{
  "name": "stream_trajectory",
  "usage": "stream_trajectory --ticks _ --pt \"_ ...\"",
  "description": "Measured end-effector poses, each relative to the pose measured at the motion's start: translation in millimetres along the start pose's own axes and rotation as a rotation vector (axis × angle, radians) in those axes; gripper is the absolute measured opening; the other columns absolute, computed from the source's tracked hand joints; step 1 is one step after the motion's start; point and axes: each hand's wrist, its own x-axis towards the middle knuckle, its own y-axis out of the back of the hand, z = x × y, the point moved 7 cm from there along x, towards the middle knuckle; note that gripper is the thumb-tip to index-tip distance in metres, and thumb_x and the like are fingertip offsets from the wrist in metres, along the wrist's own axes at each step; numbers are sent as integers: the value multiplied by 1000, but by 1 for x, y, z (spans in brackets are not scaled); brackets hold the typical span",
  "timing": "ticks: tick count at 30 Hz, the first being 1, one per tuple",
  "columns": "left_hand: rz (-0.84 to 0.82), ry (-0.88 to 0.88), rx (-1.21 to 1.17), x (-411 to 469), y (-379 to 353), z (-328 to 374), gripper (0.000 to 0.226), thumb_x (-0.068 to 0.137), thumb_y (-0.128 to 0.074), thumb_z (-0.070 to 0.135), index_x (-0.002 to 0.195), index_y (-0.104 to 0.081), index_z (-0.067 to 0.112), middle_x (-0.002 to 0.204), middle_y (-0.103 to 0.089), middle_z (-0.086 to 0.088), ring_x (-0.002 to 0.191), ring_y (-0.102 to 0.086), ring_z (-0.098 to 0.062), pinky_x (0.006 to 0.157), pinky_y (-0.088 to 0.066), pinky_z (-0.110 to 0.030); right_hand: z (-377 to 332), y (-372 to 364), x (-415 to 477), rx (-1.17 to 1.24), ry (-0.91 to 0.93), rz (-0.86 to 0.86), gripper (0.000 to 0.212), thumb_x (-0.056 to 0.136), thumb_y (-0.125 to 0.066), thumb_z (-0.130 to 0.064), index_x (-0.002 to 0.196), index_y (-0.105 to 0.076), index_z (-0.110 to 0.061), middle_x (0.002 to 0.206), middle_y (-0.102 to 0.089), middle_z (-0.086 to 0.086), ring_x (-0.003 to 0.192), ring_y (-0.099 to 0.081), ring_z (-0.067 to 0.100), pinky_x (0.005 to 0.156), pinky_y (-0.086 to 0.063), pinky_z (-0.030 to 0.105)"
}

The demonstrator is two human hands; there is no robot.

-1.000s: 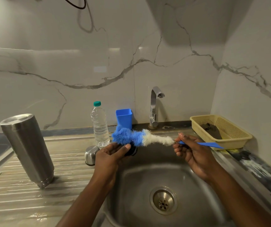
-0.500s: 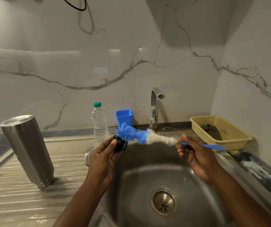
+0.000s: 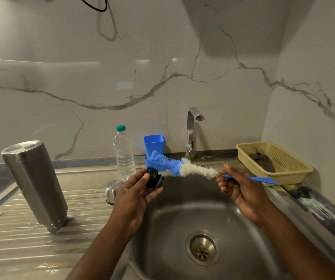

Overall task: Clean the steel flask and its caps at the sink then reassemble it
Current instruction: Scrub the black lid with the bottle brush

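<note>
The steel flask [image 3: 34, 182] stands upside down on the ribbed drainboard at the left. A small steel cap [image 3: 112, 190] sits on the drainboard by the sink's left rim. My left hand [image 3: 134, 195] holds a black inner cap [image 3: 153, 178] over the sink's back left part. My right hand [image 3: 239, 188] grips the blue handle of a bottle brush [image 3: 174, 166]. The brush's blue bristle tip lies against the top of the black cap.
A steel sink [image 3: 233, 223] with a drain [image 3: 202, 248] lies below both hands. The tap [image 3: 191, 132] stands behind it. A water bottle [image 3: 124, 152] and a blue cup [image 3: 154, 144] stand at the back. A yellow basket [image 3: 273, 160] sits at the right.
The black cap has turned in my left hand and shows more fully. The brush has shifted slightly right and its tip now rests over the cap's top.
</note>
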Motion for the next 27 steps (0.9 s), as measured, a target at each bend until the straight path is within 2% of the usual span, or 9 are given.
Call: stream_trajectory --ticks 3,8,12,18,23,27 --pt "15 -9 -7 2 4 2 31 101 -61 8 131 -65 5 123 -75 -20 110 -75 -38 87 -64 -50 -4 3 0 5 18 7 25 93 -64 -24 93 -71 0 76 -71 16 62 -68 15 54 -58 22" --pt "6 -24 70 0 2 2 37 92 -70 12 128 -69 5 120 -76 -17 109 -76 -35 85 -65 -47 5 -2 1 -63 7 -16 33 93 -64 -26 102 -69 6 81 -71 19 65 -68 17 57 -59 23" --pt "-24 -49 95 -1 -2 6 49 78 -75 13 127 -70 6 114 -79 -12 106 -77 -30 86 -64 -44 -8 3 0 -7 33 0 26 91 -64 -25 92 -70 1 75 -71 16 61 -68 14 54 -58 22" --pt "-54 -63 94 -4 -6 6 47 77 -74 9 123 -69 6 113 -79 -14 102 -78 -30 85 -64 -44 4 -5 1 -48 14 -32 33 92 -64 -26 101 -69 5 80 -71 18 64 -68 16 57 -59 22" --pt "-33 -77 53 -3 -2 11 41 84 -71 3 124 -64 1 112 -78 -19 98 -78 -34 86 -64 -43 -8 1 0 -12 47 -13 26 91 -64 -25 93 -70 1 77 -71 17 62 -68 15 55 -58 22" --pt "-84 -55 74 -6 -9 4 46 78 -72 5 124 -66 2 115 -78 -17 104 -77 -35 86 -64 -43 -2 -8 0 -45 49 -47 29 92 -63 -25 95 -69 3 78 -72 18 64 -69 16 57 -59 23"
